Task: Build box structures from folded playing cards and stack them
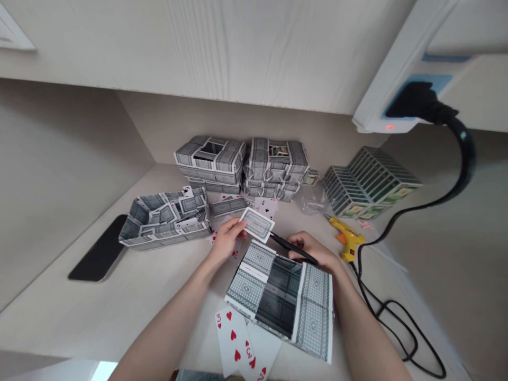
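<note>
My left hand (227, 239) pinches a single playing card (257, 224), back side up, above the desk. My right hand (313, 251) is closed round black scissors (292, 248), whose blades point at the card's lower edge. Just in front of both hands stands an open box built from playing cards (282, 296), its dark inside showing. Two face-up red cards (240, 343), one a three of hearts, lie at the box's near side.
Several card-built boxes sit at the back: a low tray (164, 218), two stacked piles (210, 161) (277, 166), a slanted one (369, 182). A yellow glue gun (346, 238) with black cable (397, 312) lies right. A black phone (101, 253) lies left.
</note>
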`<state>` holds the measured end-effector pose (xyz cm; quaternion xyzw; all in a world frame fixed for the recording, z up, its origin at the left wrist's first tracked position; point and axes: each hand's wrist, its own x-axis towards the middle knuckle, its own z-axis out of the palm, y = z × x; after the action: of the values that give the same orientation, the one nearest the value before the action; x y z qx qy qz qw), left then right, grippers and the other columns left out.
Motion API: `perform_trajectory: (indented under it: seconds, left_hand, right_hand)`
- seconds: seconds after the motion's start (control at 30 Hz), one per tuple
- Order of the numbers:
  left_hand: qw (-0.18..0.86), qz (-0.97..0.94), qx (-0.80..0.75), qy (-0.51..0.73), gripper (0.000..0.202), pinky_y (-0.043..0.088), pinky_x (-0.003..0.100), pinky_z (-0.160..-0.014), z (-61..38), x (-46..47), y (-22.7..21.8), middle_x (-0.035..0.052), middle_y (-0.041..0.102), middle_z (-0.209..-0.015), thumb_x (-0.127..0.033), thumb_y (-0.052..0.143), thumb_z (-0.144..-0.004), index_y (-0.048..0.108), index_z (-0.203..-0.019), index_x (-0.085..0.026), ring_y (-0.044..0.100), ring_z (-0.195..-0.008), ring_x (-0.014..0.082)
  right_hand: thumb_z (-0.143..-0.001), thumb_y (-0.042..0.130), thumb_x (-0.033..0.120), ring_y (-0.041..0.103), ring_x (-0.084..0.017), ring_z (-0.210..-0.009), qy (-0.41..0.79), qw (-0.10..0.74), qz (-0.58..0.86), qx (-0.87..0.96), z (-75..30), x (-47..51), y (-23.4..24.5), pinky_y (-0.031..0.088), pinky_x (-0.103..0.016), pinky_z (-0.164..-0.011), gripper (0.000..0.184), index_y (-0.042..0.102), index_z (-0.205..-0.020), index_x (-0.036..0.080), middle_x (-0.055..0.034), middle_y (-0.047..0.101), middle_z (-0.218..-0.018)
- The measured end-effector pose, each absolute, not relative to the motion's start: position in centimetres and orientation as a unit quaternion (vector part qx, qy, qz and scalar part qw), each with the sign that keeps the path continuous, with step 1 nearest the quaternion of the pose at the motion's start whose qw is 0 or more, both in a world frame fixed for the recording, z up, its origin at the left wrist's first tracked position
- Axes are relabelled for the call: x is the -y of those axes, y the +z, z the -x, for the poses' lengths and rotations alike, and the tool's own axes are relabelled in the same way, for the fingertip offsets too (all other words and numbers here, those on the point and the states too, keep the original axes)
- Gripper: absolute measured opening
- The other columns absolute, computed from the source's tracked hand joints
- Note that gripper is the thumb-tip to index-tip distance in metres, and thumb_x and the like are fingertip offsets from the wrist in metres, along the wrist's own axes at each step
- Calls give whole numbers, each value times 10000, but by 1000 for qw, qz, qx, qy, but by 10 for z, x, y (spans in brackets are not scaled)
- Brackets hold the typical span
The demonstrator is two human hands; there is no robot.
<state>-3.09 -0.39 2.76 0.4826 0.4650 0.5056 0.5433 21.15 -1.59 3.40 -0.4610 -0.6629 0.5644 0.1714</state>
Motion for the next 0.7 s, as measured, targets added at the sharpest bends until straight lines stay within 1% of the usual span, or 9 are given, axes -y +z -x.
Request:
perform_trajectory:
  seconds: [0.37,0.53,0.7]
  left_hand:
    - [563,-463,-458,509,259,388,233,-556,32,1,22,-10,532,-544,-398,601,-691,563,-604,-156,489,-541,115]
    - [572,-451,-448,519,251,405,233,-558,30,1,20,-14,528,-548,-392,599,-702,567,-631,-153,498,-536,111]
    - [566,-458,-439,527,316,407,234,-542,27,0,14,-6,527,-568,-459,540,-742,532,-623,-166,496,-541,114]
  right_hand:
    - [-610,671,421,361,-72,-449,566,167,458,665,-209,15,36,223,-196,-414,359,423,-536,172,69,370,-465]
    - [-617,666,397,347,-69,-456,573,167,456,660,-209,15,37,216,-196,-418,343,416,-544,173,70,359,-476]
    - [-605,669,387,368,-78,-458,577,159,465,652,-208,16,39,222,-200,-418,324,434,-551,172,64,378,-475]
